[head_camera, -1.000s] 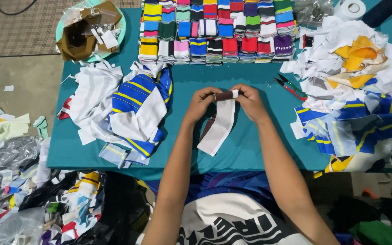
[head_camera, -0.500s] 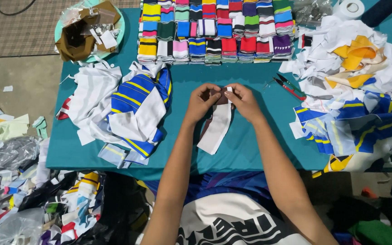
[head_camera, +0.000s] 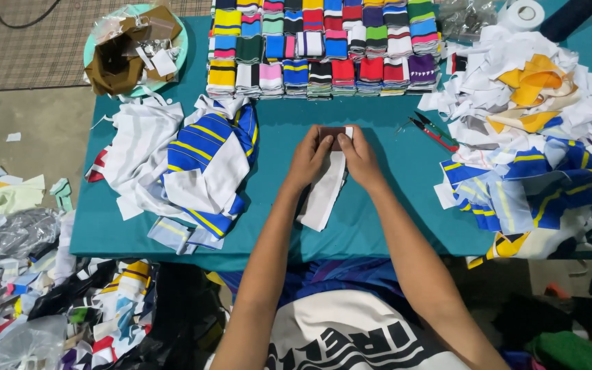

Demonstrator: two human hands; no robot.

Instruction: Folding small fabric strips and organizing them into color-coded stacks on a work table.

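My left hand (head_camera: 307,161) and my right hand (head_camera: 358,156) meet over the middle of the teal table (head_camera: 392,205). Together they pinch the top end of a white fabric strip (head_camera: 323,195) with a dark red band at its top. The strip lies flat and trails toward me. Both hands' fingers are closed on that top end.
Rows of folded colourful striped pieces (head_camera: 320,44) line the far edge. A blue, white and yellow cloth pile (head_camera: 186,168) lies left, another cloth heap (head_camera: 536,137) right. Red-handled snips (head_camera: 433,130) rest near the right hand. A bowl of scraps (head_camera: 135,48) sits far left. Scraps litter the floor (head_camera: 29,274).
The two hands have drawn closer together on the strip's top end and the strip lies a little straighter. Nothing else on the table has moved.
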